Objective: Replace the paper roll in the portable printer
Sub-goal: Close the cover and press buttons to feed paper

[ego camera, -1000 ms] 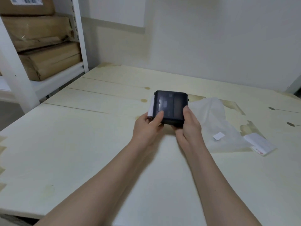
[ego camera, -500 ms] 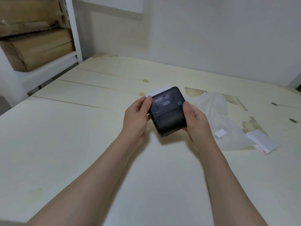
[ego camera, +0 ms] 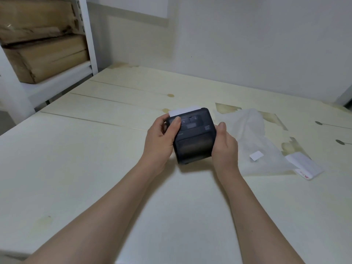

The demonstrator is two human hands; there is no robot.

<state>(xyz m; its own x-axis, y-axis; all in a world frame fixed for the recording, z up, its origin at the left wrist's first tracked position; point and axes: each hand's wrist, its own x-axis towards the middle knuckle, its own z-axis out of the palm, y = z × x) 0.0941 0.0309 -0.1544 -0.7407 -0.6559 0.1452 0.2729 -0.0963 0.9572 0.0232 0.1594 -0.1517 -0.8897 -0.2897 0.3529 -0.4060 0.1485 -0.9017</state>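
While held: one printer [ego camera: 193,135], two hands.

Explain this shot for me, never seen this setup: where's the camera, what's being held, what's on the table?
There is no robot here. A person wears a wide-angle camera on the head, looking forward and down, so the two bare arms reach in from the bottom edge.

Both hands hold a small dark portable printer: the left hand grips its left side with the thumb on top, and the right hand grips its right side. A white paper strip sticks out of its far edge.

On the pale wooden table, to the right, lie a crumpled clear plastic bag with a small white sticker, and a white slip. Cardboard boxes sit on a white shelf, upper left.
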